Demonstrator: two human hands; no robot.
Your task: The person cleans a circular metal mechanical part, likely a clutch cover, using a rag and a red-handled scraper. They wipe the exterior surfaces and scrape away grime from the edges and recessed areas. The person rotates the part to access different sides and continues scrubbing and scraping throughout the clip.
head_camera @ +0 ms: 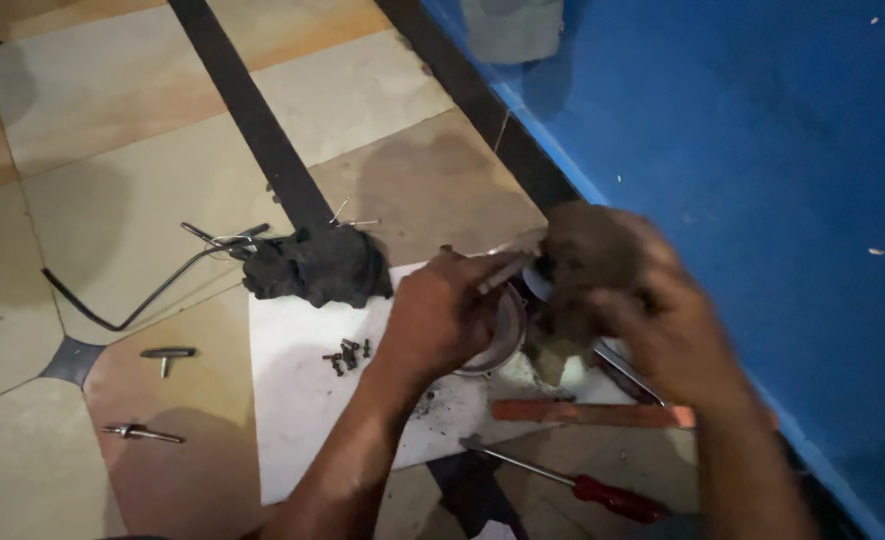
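My left hand (437, 315) grips a round metal part (502, 335) with a shiny rim, held over a white sheet (292, 390) on the floor. My right hand (662, 330) holds a dirty brown rag (587, 255) pressed against the same part; the rag is blurred. A thin metal piece sticks out between my left fingers. Several small dark screws (347, 355) lie on the sheet just left of my left wrist.
A black greasy rag (312, 265) lies at the sheet's top edge, with a bent black tube (132, 300) beside it. A red-handled screwdriver (582, 487), an orange flat bar (592, 413) and two small metal tools (167, 353) lie on the tiled floor. A blue wall (742, 150) stands at right.
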